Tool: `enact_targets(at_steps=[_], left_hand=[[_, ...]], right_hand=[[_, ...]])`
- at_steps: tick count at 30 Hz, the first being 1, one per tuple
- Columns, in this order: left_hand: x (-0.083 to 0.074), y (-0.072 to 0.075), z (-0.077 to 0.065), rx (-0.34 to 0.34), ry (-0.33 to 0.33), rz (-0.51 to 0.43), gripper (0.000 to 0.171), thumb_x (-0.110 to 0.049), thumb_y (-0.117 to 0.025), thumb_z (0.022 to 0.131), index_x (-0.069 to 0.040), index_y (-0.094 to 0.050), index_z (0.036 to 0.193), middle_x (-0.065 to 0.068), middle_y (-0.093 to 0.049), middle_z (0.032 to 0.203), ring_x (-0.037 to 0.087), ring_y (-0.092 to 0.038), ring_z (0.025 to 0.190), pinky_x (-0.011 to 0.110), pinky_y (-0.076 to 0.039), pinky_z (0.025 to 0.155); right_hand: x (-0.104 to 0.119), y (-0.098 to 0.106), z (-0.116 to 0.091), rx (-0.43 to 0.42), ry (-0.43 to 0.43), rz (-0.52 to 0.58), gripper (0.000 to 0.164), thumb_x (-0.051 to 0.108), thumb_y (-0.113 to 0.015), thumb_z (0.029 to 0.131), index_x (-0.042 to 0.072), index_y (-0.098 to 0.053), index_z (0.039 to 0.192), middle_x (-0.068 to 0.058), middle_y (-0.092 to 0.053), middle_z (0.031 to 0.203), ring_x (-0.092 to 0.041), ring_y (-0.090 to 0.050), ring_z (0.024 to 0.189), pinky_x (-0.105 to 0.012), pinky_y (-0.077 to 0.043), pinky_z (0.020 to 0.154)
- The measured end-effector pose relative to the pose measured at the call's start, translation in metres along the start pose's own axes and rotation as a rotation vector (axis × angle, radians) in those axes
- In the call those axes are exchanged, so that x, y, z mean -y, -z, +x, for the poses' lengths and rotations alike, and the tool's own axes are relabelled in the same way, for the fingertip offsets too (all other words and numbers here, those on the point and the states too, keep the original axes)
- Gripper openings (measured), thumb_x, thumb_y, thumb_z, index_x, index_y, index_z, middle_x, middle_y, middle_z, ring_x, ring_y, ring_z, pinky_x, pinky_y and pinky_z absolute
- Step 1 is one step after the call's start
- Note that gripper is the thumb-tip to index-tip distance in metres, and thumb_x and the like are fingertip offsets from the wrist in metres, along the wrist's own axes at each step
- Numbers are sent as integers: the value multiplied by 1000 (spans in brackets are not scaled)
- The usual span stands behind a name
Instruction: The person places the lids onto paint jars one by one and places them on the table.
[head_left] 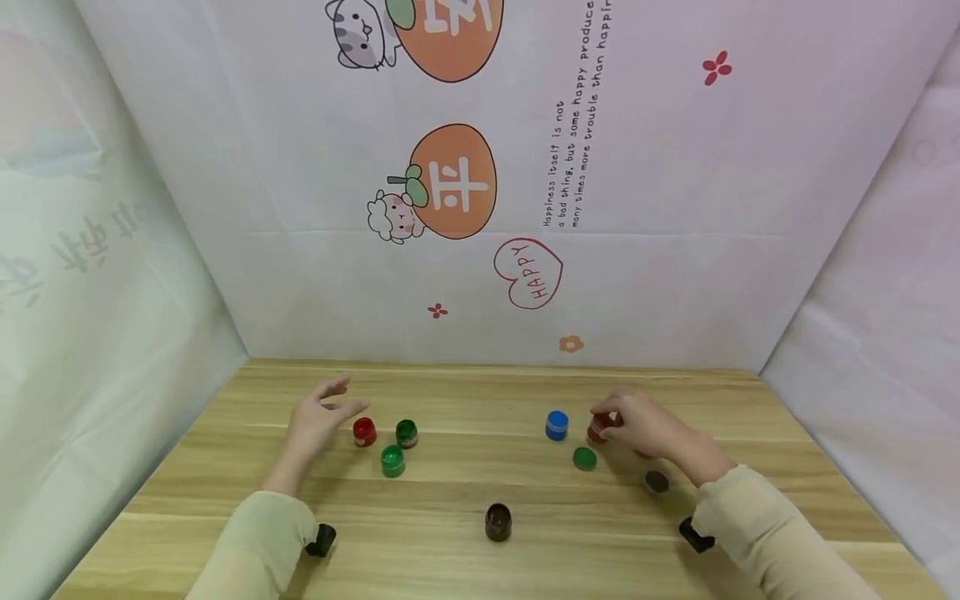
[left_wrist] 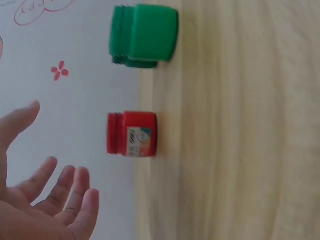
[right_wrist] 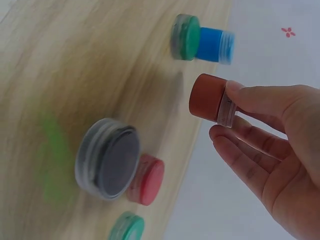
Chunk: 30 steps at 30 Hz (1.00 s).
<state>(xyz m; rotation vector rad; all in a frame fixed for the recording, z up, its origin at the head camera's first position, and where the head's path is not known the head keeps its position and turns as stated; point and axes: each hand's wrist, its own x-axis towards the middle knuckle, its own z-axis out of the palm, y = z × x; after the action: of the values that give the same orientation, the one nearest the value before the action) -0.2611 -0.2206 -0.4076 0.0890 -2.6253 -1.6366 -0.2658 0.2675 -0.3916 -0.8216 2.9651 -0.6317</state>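
My right hand (head_left: 636, 421) (right_wrist: 270, 145) pinches a reddish-brown paint pot (head_left: 598, 430) (right_wrist: 206, 96) between thumb and fingers, around its clear-sided cap. In the right wrist view the pot is tilted and held off the table. My left hand (head_left: 318, 423) (left_wrist: 47, 205) has its fingers spread and holds nothing. Beside it stands an uncapped red paint pot (head_left: 364, 432) (left_wrist: 139, 134). A light green pot (head_left: 393, 462) (left_wrist: 155, 32) and a dark green pot (head_left: 407, 433) stand just to the right.
A blue pot (head_left: 557, 426) (right_wrist: 209, 44) and a green lid (head_left: 585, 459) (right_wrist: 190, 37) are left of my right hand. Nearer me lie a dark lid (head_left: 656, 482) (right_wrist: 120, 162), a red lid (right_wrist: 151, 181) and a teal lid (right_wrist: 131, 229). An open dark brown pot (head_left: 498, 525) stands front centre.
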Motion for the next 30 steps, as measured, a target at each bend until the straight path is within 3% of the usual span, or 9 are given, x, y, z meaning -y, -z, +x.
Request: enact_targets(at_steps=[5,9,19,25,30], left_hand=[[14,3,5,135,4,71,73,-19,-74,94,5,-38,153,31,-40,151,49,-47,132,57,-47,101],[21,3,9,193,-15,97,72,-5,-73,89,10,-39,150,35,-45,144,54,-47,131,59,-45,102],[22,-7,9,193,24,146,66,6,-80,80,18,-49,137,30,-61,122,46,-58,117,54,-48,100],[21,-9,9,189,35,167,57,9,-78,82,17,-53,133,30,-61,121,46,-59,114,54,-49,99],[20,-10,9,189,56,203,47,9,-76,83,15,-59,126,30,-62,121,45,-59,114,54,-49,98]], right_hand=[[-8,-3,-1,9,-34,-13,30,2,-77,90,-7,-72,118,-12,-69,105,-25,-65,92,-39,-57,77],[-12,-4,-2,12,-40,-26,30,3,-77,90,-7,-72,118,-12,-69,106,-28,-65,95,-42,-57,79],[-13,-9,-2,24,-47,-53,29,5,-78,90,-6,-73,117,-12,-69,105,-29,-65,96,-42,-57,79],[-13,-9,-3,34,-56,-47,30,5,-78,90,-6,-73,118,-13,-69,106,-25,-65,90,-38,-56,75],[-13,-7,-3,39,-57,-47,31,5,-77,91,-6,-72,119,-16,-70,109,-29,-66,95,-42,-56,78]])
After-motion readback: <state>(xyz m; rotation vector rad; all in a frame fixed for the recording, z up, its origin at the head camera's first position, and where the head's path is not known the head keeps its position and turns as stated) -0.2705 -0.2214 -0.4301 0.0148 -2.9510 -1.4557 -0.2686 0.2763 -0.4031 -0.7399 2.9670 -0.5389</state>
